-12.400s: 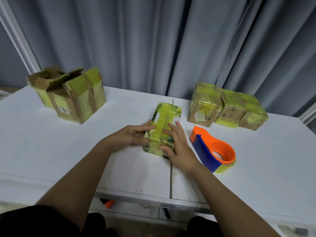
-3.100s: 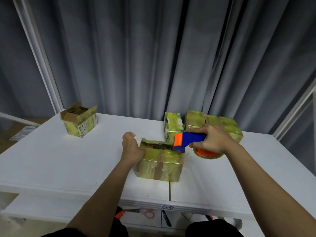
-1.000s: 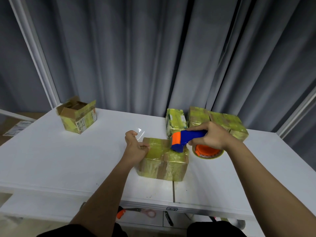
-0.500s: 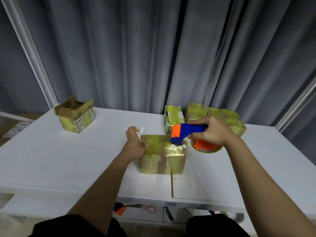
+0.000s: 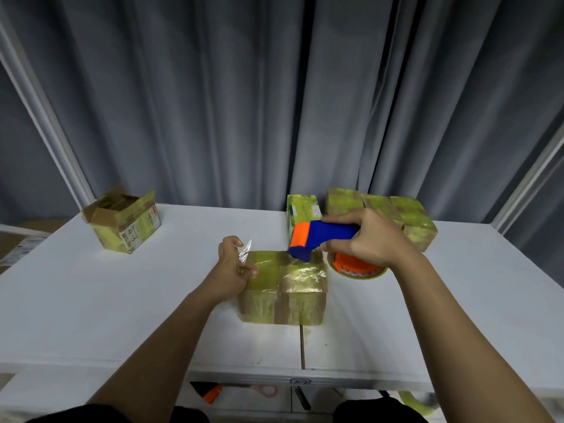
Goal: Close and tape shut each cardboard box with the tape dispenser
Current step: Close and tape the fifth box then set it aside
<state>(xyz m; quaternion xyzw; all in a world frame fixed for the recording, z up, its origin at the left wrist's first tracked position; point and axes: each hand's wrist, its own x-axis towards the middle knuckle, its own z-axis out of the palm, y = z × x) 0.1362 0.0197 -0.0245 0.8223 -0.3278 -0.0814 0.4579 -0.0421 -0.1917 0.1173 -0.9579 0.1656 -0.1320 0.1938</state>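
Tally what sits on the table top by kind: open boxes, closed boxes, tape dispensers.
Open boxes: 1, far left
Closed boxes: 4, one in front, one upright behind it, two at far right
Tape dispensers: 1
Total: 6

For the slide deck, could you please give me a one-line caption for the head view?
Left hand pins the tape end on the middle box while the right hand draws the tape dispenser across its top.

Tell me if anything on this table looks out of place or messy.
The open box at the far left sits askew with its flaps up, untaped. On the centre box, the tape looks wrinkled near the dispenser.
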